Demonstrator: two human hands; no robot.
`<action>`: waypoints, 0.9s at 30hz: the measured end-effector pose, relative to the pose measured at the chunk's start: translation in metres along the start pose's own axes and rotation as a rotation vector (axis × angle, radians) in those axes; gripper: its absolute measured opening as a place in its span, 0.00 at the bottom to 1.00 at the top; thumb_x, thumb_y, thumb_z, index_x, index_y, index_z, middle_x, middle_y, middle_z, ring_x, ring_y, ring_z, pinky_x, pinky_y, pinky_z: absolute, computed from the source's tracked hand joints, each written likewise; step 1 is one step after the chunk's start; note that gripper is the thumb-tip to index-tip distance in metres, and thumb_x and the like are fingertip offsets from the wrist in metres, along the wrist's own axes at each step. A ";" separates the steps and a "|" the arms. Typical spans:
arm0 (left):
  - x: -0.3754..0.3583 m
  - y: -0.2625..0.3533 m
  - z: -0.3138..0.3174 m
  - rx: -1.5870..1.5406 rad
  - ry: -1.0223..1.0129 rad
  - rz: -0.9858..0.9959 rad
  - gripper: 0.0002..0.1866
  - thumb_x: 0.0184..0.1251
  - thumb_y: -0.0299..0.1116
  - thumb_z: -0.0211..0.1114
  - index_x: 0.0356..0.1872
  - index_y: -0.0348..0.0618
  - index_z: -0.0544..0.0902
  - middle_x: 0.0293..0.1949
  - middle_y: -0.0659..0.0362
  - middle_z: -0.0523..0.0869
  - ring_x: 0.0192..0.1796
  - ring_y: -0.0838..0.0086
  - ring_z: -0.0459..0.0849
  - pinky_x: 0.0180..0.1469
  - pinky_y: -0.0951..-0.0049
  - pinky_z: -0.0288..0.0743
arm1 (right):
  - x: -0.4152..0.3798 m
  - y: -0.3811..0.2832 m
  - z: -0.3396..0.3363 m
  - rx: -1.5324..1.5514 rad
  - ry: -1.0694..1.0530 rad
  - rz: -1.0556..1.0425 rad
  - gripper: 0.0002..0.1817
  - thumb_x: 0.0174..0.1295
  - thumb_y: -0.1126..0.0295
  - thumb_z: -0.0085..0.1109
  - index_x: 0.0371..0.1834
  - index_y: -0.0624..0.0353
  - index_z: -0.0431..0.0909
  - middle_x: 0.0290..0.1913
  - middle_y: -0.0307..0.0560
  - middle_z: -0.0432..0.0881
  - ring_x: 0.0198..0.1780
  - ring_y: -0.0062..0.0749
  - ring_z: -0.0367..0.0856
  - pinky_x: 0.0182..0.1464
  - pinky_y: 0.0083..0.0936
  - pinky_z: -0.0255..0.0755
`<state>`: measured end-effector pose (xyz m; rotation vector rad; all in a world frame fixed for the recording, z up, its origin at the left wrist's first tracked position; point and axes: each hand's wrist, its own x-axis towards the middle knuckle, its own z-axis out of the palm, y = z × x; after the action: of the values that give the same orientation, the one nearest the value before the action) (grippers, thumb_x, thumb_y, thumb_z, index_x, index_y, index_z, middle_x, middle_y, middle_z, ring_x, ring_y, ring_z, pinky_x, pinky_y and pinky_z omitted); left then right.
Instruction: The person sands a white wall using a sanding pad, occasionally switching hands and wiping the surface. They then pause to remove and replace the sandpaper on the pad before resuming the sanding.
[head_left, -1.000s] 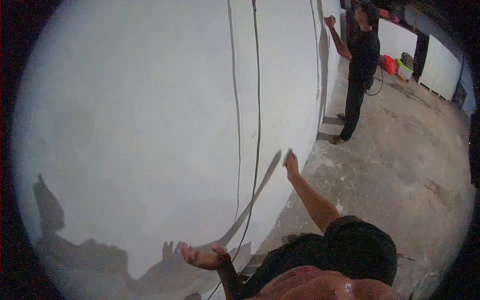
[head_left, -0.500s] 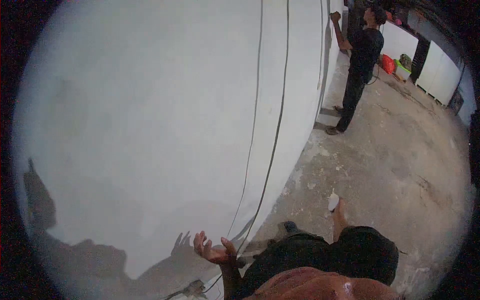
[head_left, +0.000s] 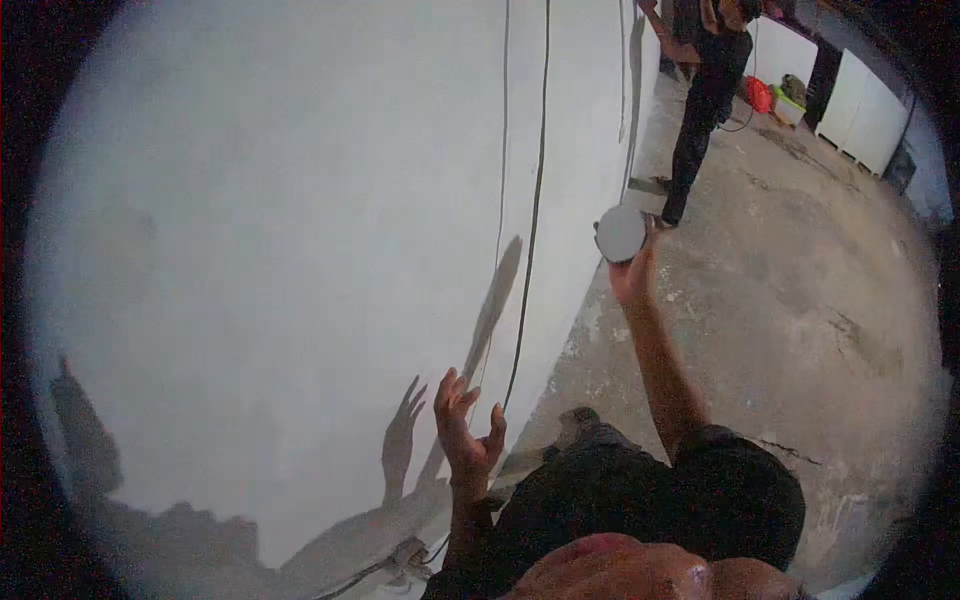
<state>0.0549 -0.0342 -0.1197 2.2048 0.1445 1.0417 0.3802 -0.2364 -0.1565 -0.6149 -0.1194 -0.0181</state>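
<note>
My right hand [head_left: 632,278] is raised in front of me, arm stretched out, with its fingers around a round, pale grey disc [head_left: 621,234] whose flat face is turned toward me. Most of those fingers are hidden behind the disc. Lower down, near the white wall [head_left: 300,220], my left hand [head_left: 468,428] is open, fingers spread and slightly bent, holding nothing. A dark cable [head_left: 533,230] hangs down the wall just beyond it.
A co-worker in dark clothes [head_left: 700,100] stands at the wall ahead, an arm raised against it. Farther back are a red bag [head_left: 759,95], a green-rimmed box [head_left: 787,107] and white panels [head_left: 862,112]. Another cable lies low by the wall [head_left: 360,577].
My right hand has swung up and forward with the disc, now face-on to me. My left hand has risen and moved right, still open. The view has shifted slightly.
</note>
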 end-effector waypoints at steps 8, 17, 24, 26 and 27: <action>0.002 -0.004 -0.015 0.059 -0.075 0.030 0.22 0.67 0.32 0.69 0.59 0.41 0.74 0.67 0.40 0.73 0.68 0.44 0.75 0.66 0.44 0.71 | 0.011 -0.132 0.086 -0.546 0.090 -0.715 0.31 0.77 0.43 0.48 0.72 0.54 0.68 0.68 0.48 0.74 0.70 0.42 0.71 0.71 0.43 0.66; -0.011 -0.013 -0.014 -0.035 -0.014 -0.001 0.21 0.66 0.31 0.69 0.57 0.37 0.76 0.65 0.42 0.78 0.69 0.44 0.74 0.70 0.44 0.67 | 0.027 -0.233 0.086 -0.367 0.072 -0.807 0.30 0.78 0.46 0.48 0.72 0.55 0.68 0.68 0.48 0.76 0.69 0.43 0.74 0.71 0.44 0.68; -0.007 -0.010 -0.009 -0.135 -0.075 0.015 0.21 0.66 0.31 0.68 0.58 0.41 0.75 0.69 0.41 0.73 0.66 0.48 0.77 0.69 0.47 0.69 | 0.015 -0.191 0.000 -0.280 0.278 -0.572 0.33 0.77 0.43 0.49 0.73 0.56 0.67 0.67 0.48 0.76 0.66 0.43 0.76 0.68 0.43 0.71; -0.005 -0.007 -0.013 -0.127 -0.093 0.000 0.20 0.66 0.31 0.68 0.58 0.42 0.75 0.70 0.41 0.73 0.65 0.49 0.78 0.69 0.47 0.69 | 0.005 -0.181 -0.004 -0.283 0.316 -0.508 0.33 0.76 0.43 0.49 0.73 0.56 0.67 0.68 0.47 0.76 0.66 0.42 0.77 0.68 0.43 0.71; -0.005 -0.005 -0.014 -0.115 -0.113 -0.019 0.20 0.67 0.32 0.68 0.58 0.43 0.75 0.70 0.41 0.72 0.65 0.50 0.78 0.69 0.47 0.68 | 0.000 -0.178 -0.002 -0.323 0.325 -0.488 0.34 0.76 0.43 0.49 0.73 0.56 0.66 0.68 0.47 0.75 0.67 0.43 0.76 0.68 0.43 0.70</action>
<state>0.0425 -0.0244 -0.1197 2.1471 0.0532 0.8909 0.3710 -0.3828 -0.0555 -0.8841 0.0526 -0.6167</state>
